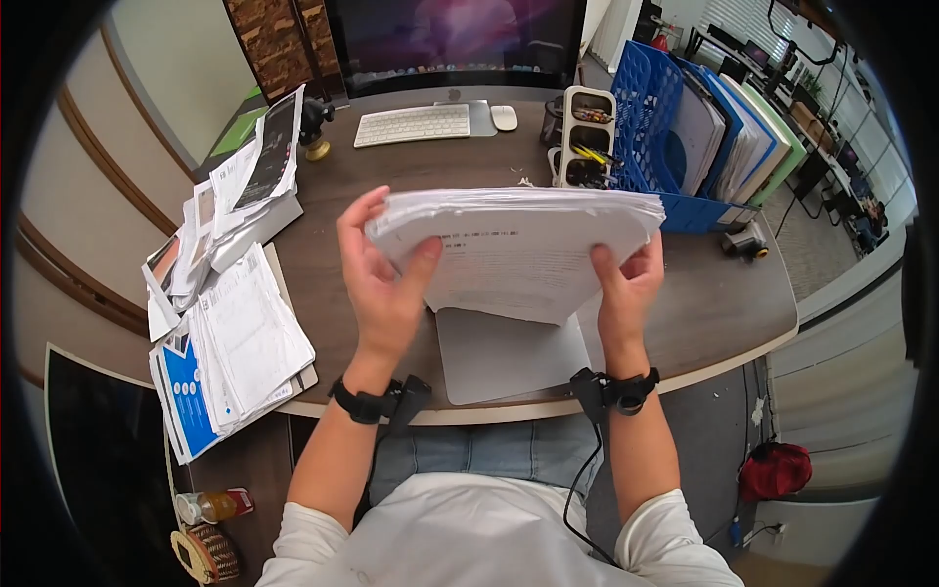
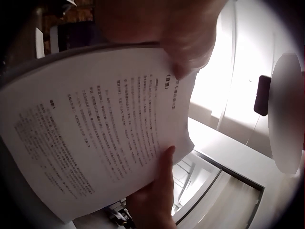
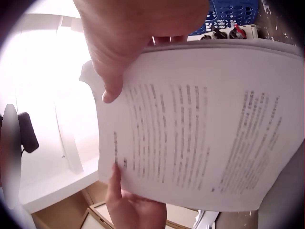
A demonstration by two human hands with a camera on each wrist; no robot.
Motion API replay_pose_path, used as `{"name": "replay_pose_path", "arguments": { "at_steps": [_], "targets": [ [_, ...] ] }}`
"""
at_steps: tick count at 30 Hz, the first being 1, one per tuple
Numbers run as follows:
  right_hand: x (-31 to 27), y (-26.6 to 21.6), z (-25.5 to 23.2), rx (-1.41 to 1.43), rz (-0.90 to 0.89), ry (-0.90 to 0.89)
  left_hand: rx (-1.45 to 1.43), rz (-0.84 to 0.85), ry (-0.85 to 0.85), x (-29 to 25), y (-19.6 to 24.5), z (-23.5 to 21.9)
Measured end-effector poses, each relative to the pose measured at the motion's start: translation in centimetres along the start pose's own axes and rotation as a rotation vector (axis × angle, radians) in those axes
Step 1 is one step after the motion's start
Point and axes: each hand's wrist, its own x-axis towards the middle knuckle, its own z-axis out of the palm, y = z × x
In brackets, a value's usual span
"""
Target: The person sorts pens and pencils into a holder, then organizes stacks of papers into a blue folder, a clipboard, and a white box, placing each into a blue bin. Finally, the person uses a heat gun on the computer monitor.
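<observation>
A thick stack of printed paper [image 1: 518,259] stands raised over the desk, its text side facing me. My left hand [image 1: 384,298] grips the stack's left edge, thumb on the front sheet and fingers behind. At the opposite edge my right hand [image 1: 626,293] holds it the same way, thumb pressed on the page. Below the stack lies a flat silver-grey slab [image 1: 499,367] resembling a closed laptop; the paper's lower edge overlaps it in the head view. Lines of print show on the front sheet [image 2: 102,114] in the left wrist view. The fingers behind the stack are mostly hidden.
Loose papers [image 1: 249,328] pile up on the left of the desk. A keyboard [image 1: 413,125], mouse [image 1: 503,118] and monitor [image 1: 455,49] stand at the back. At the right are a pen organizer [image 1: 588,108] and a blue file rack [image 1: 641,127] with folders.
</observation>
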Motion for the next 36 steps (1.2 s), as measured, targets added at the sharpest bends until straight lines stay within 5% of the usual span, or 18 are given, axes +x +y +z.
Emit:
{"name": "replay_pose_path", "arguments": {
  "at_steps": [2,4,6,8,10,15,18,20,22,27,36],
  "targets": [
    [-0.5,0.8,0.6,0.08,0.055,-0.004,0.077,-0.033,-0.03,-0.1,-1.4,-0.7],
    [-1.2,3.0,0.7,-0.147,-0.112,-0.052,0.215,0.067,-0.027,-0.8,-2.3,0.0],
    [-1.4,3.4,-1.0,-0.153,0.035,-0.092,-0.097,0.006,0.043,-0.7,-2.2,-0.3],
    [-1.6,4.2,-1.8,0.101,0.288,-0.072,0.015,0.07,0.006,-0.8,-4.1,-1.5],
    [-2.7,6.0,-1.9,0.002,0.335,-0.107,0.024,0.021,0.038,-1.7,-4.2,-0.9],
    [-3.4,4.5,-0.2,0.009,0.187,0.001,0.044,-0.089,0.086,-3.6,-5.5,-0.4],
    [-3.3,4.8,-1.3,-0.07,0.102,-0.054,-0.241,0.128,0.069,-4.0,-6.1,-1.9],
    [-2.9,4.2,-1.9,-0.17,0.148,-0.097,0.206,0.215,0.054,-2.8,-4.2,-1.1],
    [-2.5,4.2,-2.0,-0.274,0.191,-0.144,0.187,0.235,0.059,-2.1,-3.5,-1.0],
    [-2.8,4.1,1.0,-0.108,-0.133,0.086,0.294,0.239,0.115,-3.0,-4.7,0.2],
    [-2.5,3.2,-1.3,-0.294,-0.128,0.057,0.232,0.238,0.029,-1.5,-1.4,1.1]
  ]
}}
